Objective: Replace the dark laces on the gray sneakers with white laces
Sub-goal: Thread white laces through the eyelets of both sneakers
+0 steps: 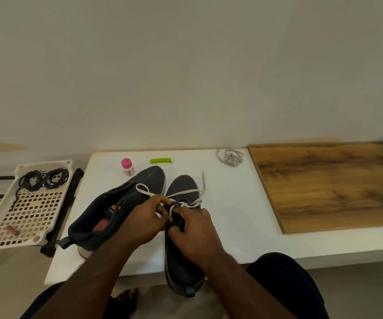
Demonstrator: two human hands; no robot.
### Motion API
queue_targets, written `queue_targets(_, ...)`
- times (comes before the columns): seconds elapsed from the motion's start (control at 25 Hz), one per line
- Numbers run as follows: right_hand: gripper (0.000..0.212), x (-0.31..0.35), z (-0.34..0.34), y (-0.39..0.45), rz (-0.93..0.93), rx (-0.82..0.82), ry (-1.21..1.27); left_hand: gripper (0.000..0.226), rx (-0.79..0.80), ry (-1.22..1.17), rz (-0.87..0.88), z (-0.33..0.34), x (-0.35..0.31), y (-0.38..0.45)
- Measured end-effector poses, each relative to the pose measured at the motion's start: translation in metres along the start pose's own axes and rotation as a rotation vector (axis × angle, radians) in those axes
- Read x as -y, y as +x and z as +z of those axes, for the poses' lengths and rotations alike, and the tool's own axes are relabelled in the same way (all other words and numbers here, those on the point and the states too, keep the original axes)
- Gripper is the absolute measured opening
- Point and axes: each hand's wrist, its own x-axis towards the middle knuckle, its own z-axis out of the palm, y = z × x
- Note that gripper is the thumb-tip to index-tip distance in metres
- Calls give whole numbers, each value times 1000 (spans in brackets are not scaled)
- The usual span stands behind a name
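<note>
Both hands pinch the white lace (pixel 181 204) over the right sneaker (pixel 182 254): my left hand (pixel 143 223) and right hand (pixel 194 231) meet at its eyelets. Left sneaker (pixel 117 208) lies tilted beside them. I see dark laces (pixel 44 179) coiled in the white perforated tray (pixel 28 210). Which eyelet is threaded, my fingers hide.

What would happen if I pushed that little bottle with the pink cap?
The little bottle stands upright and looks narrow for its height, so a push near the pink cap would probably tip it. It appears round, so once down it might roll across the smooth white table. It looks small, likely light.
</note>
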Motion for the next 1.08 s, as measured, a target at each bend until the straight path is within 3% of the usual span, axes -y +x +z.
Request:
queue_targets(0.36,36,2,5,-1,-20,-18,-28,8,-135,78,-25,6,-4,6)
queue_targets(0.6,41,3,0,-1,5,-41,-50,21,-298,-605,-174,-8,-14,4)
queue_targets(0.72,37,4,-1,-2,7,-32,-39,8,-185,-367,-122,-7,-12,1)
queue_targets(0.84,30,5,-1,-1,-35,-43,-16,7,-81,-16,-44,1,-3,4)
queue_targets(0.92,32,5,-3,-1,-34,-42,-25,12,-76,65,-31,1,-3,5)
queue_targets(0.96,33,4,-3,-1,-24,-41,-28,15,-104,16,-42,0,-6,4)
queue_targets(1.08,34,5,-5,-2,-30,-26,-19,19,-208,-425,-155,-6,-15,4)
